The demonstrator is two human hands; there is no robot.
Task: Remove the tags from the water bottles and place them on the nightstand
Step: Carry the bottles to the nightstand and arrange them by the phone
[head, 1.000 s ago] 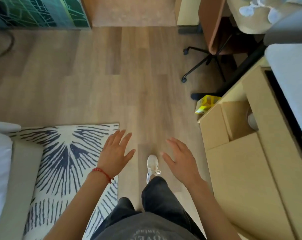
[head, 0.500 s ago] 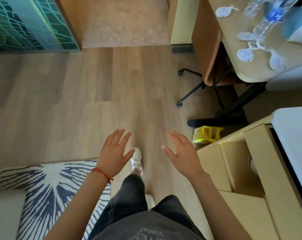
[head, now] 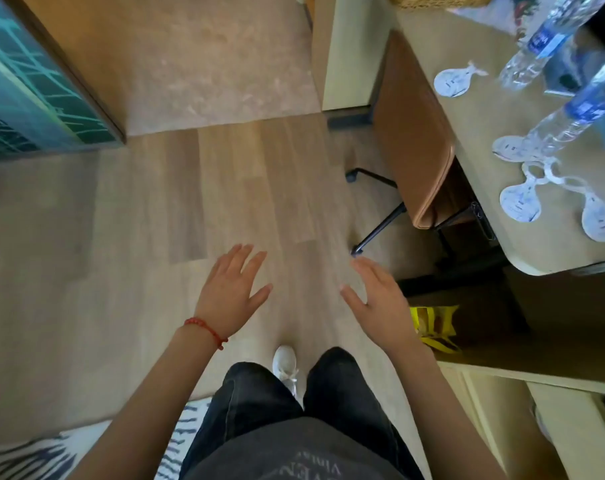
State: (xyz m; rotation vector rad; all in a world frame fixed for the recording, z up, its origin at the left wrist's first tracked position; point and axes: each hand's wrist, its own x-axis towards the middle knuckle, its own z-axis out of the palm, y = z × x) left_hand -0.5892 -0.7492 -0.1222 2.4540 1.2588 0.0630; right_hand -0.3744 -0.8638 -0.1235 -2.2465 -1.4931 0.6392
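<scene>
Both hands are empty and spread wide, fingers apart: the left hand (head: 232, 284), with a red bracelet (head: 207, 330) at its wrist, and the right hand (head: 377, 299) hang over the wooden floor (head: 155, 220) ahead of the person's legs, one white shoe (head: 285, 367) showing between the trouser legs. Just right of the right hand a yellow bag (head: 432, 327) sits on the floor under the tabletop's near corner. Since a second ago the view has swung up and forward: the striped rug (head: 34, 452) has slid to the lower left edge, and the tabletop (head: 484, 168) has come fully into sight beyond the right hand. That reads as the person walking toward it, with nothing picked up yet.

On the tabletop, past a brown chair (head: 412, 133) tucked against its left edge, stand two water bottles: a nearer bottle (head: 568, 123) and a farther bottle (head: 543, 39). Loose round tags lie around the nearer bottle: a linked pair (head: 557, 202) in front of it and another tag (head: 455, 79) farther back. Whether either bottle still wears a tag I cannot tell. The bottles are well apart from both hands, so the reach comes next.
</scene>
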